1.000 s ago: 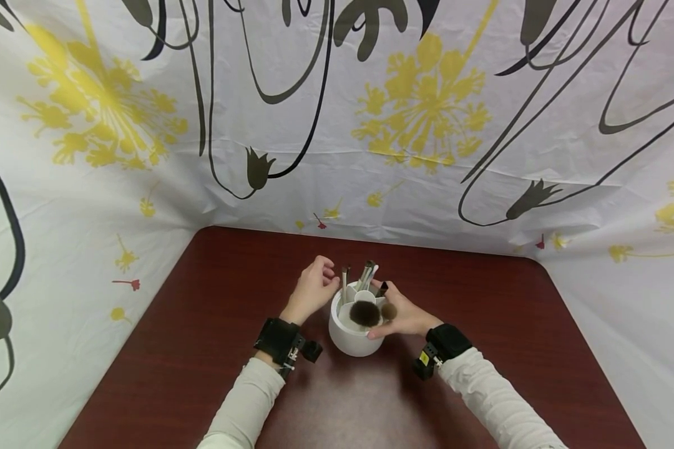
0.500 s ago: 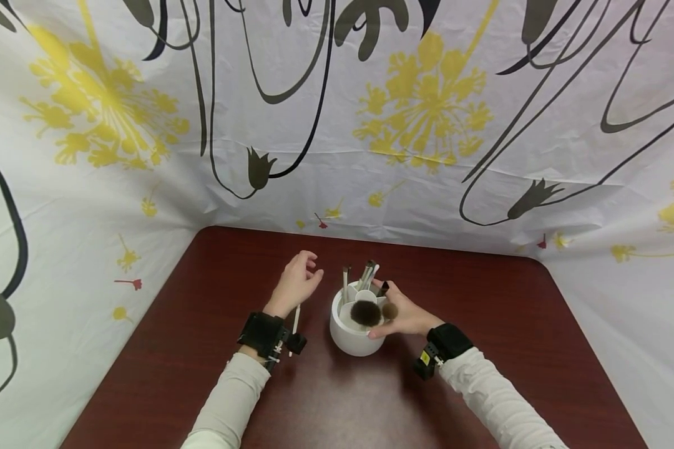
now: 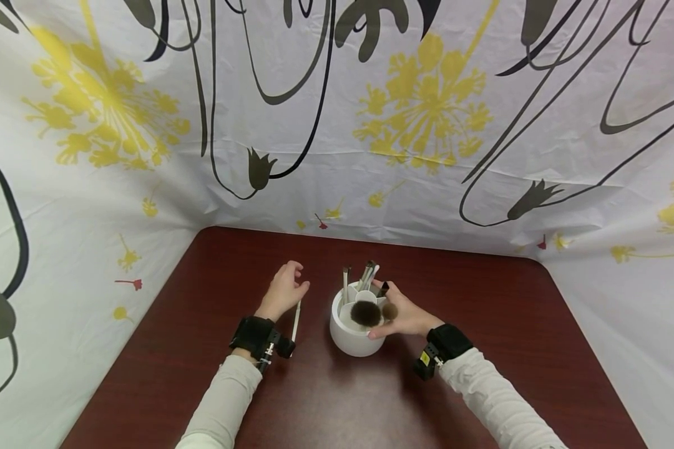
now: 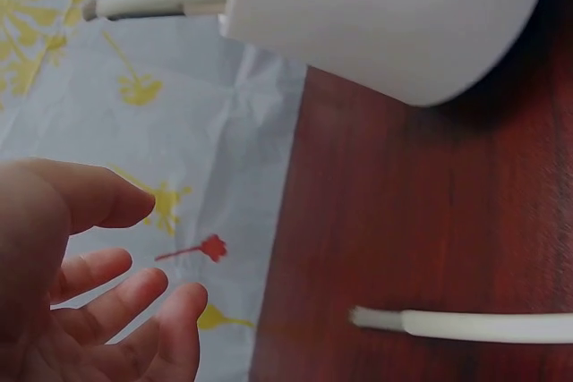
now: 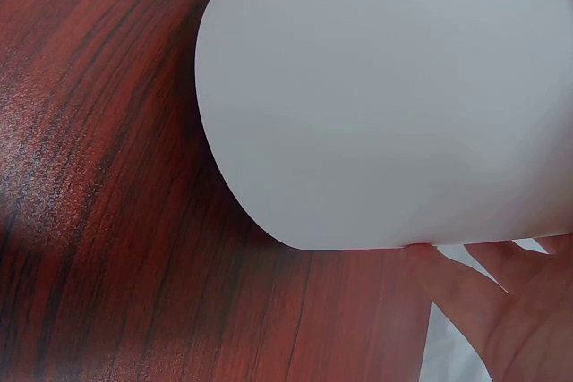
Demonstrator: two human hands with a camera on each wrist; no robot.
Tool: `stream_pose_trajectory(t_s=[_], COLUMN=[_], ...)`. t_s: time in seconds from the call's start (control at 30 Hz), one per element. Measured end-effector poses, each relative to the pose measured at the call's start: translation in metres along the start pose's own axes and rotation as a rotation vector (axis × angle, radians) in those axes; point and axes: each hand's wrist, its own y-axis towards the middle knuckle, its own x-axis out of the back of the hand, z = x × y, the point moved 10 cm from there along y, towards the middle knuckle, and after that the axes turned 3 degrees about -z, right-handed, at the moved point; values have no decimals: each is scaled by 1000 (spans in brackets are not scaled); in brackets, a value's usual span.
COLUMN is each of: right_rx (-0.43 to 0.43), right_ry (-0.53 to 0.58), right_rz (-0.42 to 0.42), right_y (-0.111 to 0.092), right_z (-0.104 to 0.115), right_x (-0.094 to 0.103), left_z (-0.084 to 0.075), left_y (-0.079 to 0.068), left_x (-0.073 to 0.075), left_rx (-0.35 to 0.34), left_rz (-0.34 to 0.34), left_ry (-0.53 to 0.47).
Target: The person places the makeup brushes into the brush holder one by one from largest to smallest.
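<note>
A round white brush holder [image 3: 351,344] stands on the table, makeup brushes upright in its compartments. My right hand [image 3: 409,315] grips its right side, thumb at the front rim and fingers behind. In the right wrist view, the holder wall [image 5: 358,114] fills much of the picture, with my right hand [image 5: 501,310] along its lower edge. My left hand [image 3: 281,293] is left of the holder, fingers loosely bent and holding nothing. A thin white makeup brush [image 3: 296,324] lies on the table close by; in the left wrist view this brush [image 4: 483,326] lies apart from my left hand [image 4: 134,301].
In the holder are a big dark fluffy brush [image 3: 365,313], a smaller tan-tipped one [image 3: 390,311] and several thin brushes [image 3: 367,275] at the back. The dark red wooden table [image 3: 472,293] meets a patterned white cloth [image 3: 314,125] behind and at both sides.
My left hand has moved left, away from the holder, uncovering the thin brush on the table. My right hand and the holder have stayed in place.
</note>
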Motion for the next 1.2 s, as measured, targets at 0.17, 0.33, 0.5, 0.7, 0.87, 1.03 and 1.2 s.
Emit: stream_pose_trajectory(t_s=[0.17,0.33,0.5,0.7,0.87,1.03,1.2], right_rx=[-4,-7,-15,-24,-30,-24,-26], right_ry=[17,16,6,-4,-2,-12,-11], right_rz=[2,9,16,14,23,20,19], right_y=[-1,-1,-1,-2,-2,-2,-3], right_z=[1,1,2,1,0,1,2], right_x=[0,0,-1,0,-1,0,0], left_z=[9,20,29,37,44,49,49], left_y=[-3,-6,-9,-14,-18,-22,-25], left_x=[-6,-13,-19,-30,-36,-42,-46], left_rx=[22,50,62,64,91,103,93], left_rz=[32,63,59,74,92,119,153], left_ry=[23,46,76,110,125,132,155])
